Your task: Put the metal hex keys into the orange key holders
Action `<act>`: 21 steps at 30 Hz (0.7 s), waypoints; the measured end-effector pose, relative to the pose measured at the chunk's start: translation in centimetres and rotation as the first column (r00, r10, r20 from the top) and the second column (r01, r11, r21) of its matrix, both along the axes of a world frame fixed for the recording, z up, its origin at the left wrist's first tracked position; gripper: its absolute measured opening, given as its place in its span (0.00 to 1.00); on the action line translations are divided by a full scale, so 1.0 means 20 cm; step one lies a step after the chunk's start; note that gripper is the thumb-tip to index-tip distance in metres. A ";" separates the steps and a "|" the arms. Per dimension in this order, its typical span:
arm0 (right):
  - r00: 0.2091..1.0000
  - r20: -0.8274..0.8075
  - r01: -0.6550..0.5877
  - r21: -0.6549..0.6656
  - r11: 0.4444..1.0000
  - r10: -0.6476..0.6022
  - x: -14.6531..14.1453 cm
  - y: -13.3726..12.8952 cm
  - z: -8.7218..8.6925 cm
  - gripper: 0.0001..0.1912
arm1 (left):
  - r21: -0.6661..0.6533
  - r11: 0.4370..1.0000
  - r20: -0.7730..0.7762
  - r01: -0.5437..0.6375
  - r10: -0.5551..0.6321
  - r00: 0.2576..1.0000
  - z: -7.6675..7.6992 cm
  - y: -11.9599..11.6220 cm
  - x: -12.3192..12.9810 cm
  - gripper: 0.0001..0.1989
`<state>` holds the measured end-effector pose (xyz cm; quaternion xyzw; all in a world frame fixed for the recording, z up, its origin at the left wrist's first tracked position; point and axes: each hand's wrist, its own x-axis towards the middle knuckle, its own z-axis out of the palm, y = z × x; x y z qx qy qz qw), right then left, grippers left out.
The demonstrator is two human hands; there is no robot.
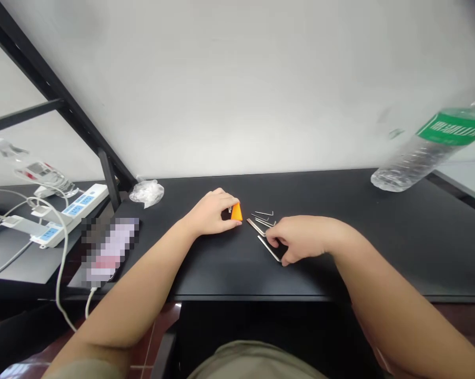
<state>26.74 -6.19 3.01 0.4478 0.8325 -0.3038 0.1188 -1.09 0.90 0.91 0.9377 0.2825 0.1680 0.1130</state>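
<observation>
An orange holder is pinched between the thumb and fingers of my left hand, low over the black table. Several silver L-shaped hex keys lie side by side to the right of it. My right hand reaches down at their bent ends, its thumb and fingers apart. Its fingertips touch or nearly touch the two larger keys; the nearest key ends at my thumb. Whether the right fingers grip a key cannot be made out.
A phone with a white cable and a crumpled plastic bag lie at the left. Beyond a black metal frame are power strips and a bottle. A large green-labelled bottle stands back right, before the wall.
</observation>
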 end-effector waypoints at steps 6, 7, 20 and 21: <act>0.999 0.023 -0.035 0.076 0.997 0.034 -0.11 -0.04 -0.06 0.04 | -0.009 0.999 0.012 -0.033 0.033 0.999 -0.03 0.00 0.00 0.18; 0.999 0.036 -0.028 0.110 0.994 0.025 -0.12 -0.04 -0.05 0.04 | -0.008 0.999 0.017 -0.041 0.042 0.999 -0.04 0.00 0.00 0.19; 0.812 -0.544 0.351 0.169 0.921 -0.209 -0.02 0.09 -0.02 0.04 | -0.001 0.992 0.087 -0.124 0.124 0.988 -0.03 0.00 0.00 0.15; 0.772 -0.589 0.382 0.128 0.915 -0.240 -0.02 0.09 -0.02 0.05 | 0.003 0.992 0.091 -0.130 0.129 0.987 -0.03 0.00 0.00 0.15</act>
